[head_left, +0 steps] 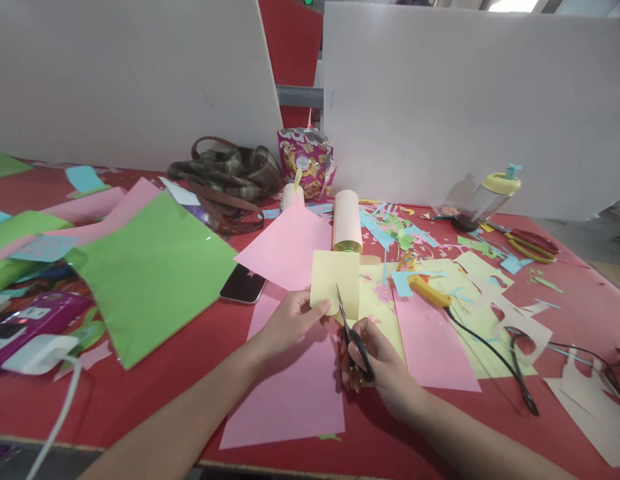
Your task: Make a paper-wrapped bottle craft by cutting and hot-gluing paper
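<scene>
My left hand [300, 319] pinches the lower left corner of a small pale yellow paper [335, 273] between thumb and fingers. In my right hand [377, 357] are black-handled scissors [361, 353], their blades pointing up and lying against the lower middle of that paper. Whether the blades are parted is too small to tell. Beneath both hands lies a pink sheet [290, 393]. Just beyond the yellow paper stands a cream paper tube [347, 217], with another pink sheet [293, 243] to its left.
A phone [243, 285] and green sheets [155, 273] lie to the left. On the right are a yellow glue gun [430, 291] with a black cord, cut-out yellow paper [520, 320], red-and-green-handled scissors [533, 243] and a clear jar [485, 203]. A snack bag [307, 163] and plaid bag [235, 170] stand behind.
</scene>
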Demonstrator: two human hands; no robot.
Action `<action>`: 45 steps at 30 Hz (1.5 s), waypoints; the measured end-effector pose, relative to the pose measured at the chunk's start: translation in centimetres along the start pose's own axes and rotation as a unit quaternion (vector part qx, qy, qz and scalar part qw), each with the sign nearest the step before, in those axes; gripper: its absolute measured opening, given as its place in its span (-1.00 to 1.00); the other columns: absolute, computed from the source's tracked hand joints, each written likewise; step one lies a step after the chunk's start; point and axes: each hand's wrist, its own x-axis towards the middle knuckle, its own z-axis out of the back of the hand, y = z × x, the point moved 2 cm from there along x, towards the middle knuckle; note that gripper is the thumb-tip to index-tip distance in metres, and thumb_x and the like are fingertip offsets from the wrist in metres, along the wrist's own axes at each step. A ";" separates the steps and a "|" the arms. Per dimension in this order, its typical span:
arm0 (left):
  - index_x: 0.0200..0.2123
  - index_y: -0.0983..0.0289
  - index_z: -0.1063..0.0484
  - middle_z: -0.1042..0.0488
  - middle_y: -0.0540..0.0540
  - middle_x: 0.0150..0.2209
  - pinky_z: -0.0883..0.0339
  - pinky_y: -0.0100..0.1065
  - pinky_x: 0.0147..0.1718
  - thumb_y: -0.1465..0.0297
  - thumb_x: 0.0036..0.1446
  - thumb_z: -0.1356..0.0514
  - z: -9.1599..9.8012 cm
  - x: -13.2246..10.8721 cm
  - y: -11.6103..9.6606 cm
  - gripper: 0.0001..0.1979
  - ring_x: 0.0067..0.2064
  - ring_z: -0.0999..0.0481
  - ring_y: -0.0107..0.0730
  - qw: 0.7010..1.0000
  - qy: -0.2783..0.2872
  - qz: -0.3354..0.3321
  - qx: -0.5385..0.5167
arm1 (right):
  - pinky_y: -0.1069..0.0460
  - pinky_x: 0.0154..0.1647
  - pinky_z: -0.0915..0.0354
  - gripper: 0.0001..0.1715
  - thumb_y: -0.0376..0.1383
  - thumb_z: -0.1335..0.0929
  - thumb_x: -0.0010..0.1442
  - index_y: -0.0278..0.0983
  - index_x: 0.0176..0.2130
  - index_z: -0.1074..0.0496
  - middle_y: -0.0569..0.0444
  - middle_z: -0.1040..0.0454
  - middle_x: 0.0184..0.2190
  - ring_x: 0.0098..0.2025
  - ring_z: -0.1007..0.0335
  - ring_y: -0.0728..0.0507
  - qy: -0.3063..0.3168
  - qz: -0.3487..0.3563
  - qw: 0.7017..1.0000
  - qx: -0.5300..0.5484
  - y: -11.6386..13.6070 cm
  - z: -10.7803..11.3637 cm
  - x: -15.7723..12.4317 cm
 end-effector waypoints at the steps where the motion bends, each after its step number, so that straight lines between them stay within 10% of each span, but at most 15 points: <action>1: -0.61 0.31 -0.26 -0.25 -0.05 -0.63 -0.12 -0.48 -0.60 0.31 -0.03 -0.08 0.1 0.1 0.0 -0.79 -0.60 -0.22 -0.57 1.000 -0.004 -0.002 0.007 | 0.18 -0.71 -0.05 -0.59 -0.06 -0.29 0.01 -0.20 -0.46 0.02 0.28 -0.32 -0.73 -0.73 -0.19 0.06 -0.004 0.000 1.000 0.000 0.1 0.0 0.0; 17: -0.66 0.30 -0.23 -0.27 -0.07 -0.64 -0.16 -0.46 -0.47 0.33 0.02 -0.04 1.3 0.6 0.0 -0.74 -0.55 -0.26 -0.54 0.987 -0.108 -0.085 0.086 | 0.19 -0.75 0.00 -0.49 -0.04 -0.35 -0.11 -0.20 -0.52 0.08 0.36 -0.24 -0.80 -0.79 -0.11 0.10 -0.026 -0.002 0.999 -0.018 0.7 -0.4 0.0; 33: -0.51 0.33 -0.34 -0.40 0.06 -0.53 -0.27 -0.39 -0.45 0.30 0.01 -0.05 -0.1 0.0 0.1 -0.78 -0.46 -0.38 -0.41 0.998 0.048 -0.002 0.036 | 0.14 -0.67 -0.04 -0.56 -0.04 -0.34 -0.05 -0.22 -0.51 -0.02 0.26 -0.29 -0.69 -0.71 -0.19 0.07 0.021 0.017 0.999 0.021 0.4 -0.5 0.0; 45: -0.60 0.33 -0.27 -0.29 -0.01 -0.59 -0.24 -0.43 -0.58 0.28 -0.03 -0.08 0.2 0.1 0.3 -0.76 -0.56 -0.29 -0.51 0.999 -0.004 -0.012 0.041 | 0.16 -0.72 -0.01 -0.53 -0.06 -0.35 -0.08 -0.20 -0.52 0.04 0.35 -0.20 -0.78 -0.76 -0.10 0.09 -0.014 0.000 1.000 0.005 0.8 -0.5 -0.1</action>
